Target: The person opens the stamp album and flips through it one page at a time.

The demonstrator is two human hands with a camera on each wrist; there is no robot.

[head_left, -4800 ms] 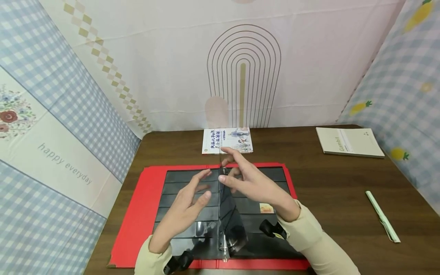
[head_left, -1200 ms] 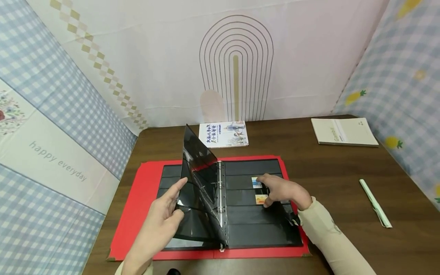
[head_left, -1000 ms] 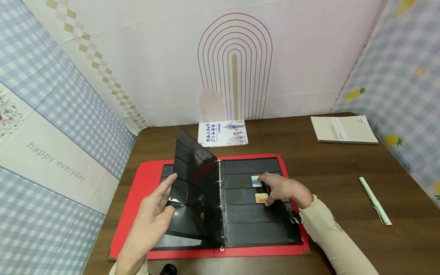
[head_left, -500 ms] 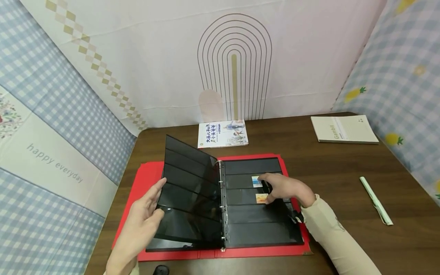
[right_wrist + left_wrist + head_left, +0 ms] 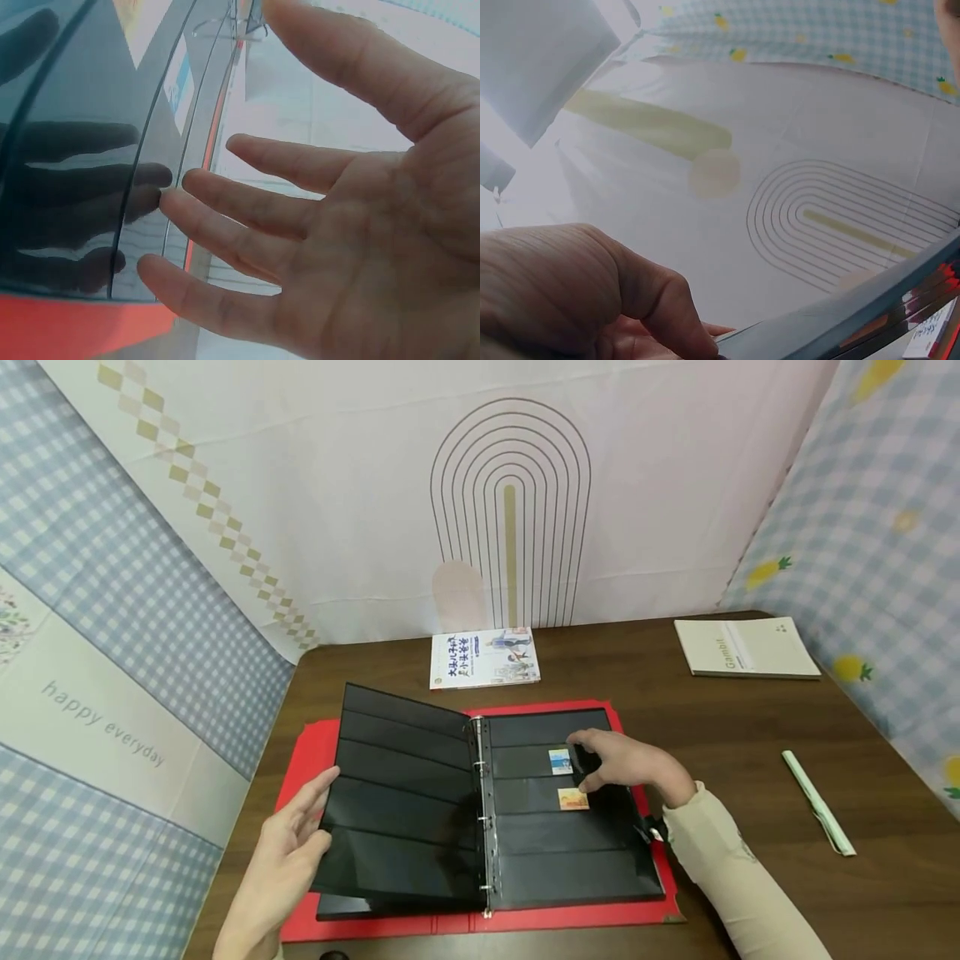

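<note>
While the left hand [image 5: 279, 853] pinches the outer edge of a glossy black pocketed page [image 5: 405, 802], raised at a slant over the left side of an open red ring binder [image 5: 390, 925], the right hand [image 5: 630, 762] is released, its fingers extended over the black right-hand sheet [image 5: 562, 831]; whether the fingertips touch it cannot be told. Just left of them lie a small blue-and-white card [image 5: 560, 762] and, nearer, a small orange-yellow card [image 5: 573, 799]. The binder lies on a dark brown wood-grain table [image 5: 742, 827], near a white illustrated booklet [image 5: 485, 657] at the far side.

The raised page [image 5: 405, 810] hides most of the sheet [image 5: 343, 907] beneath, and the blue card [image 5: 560, 762] is too small to read.
</note>
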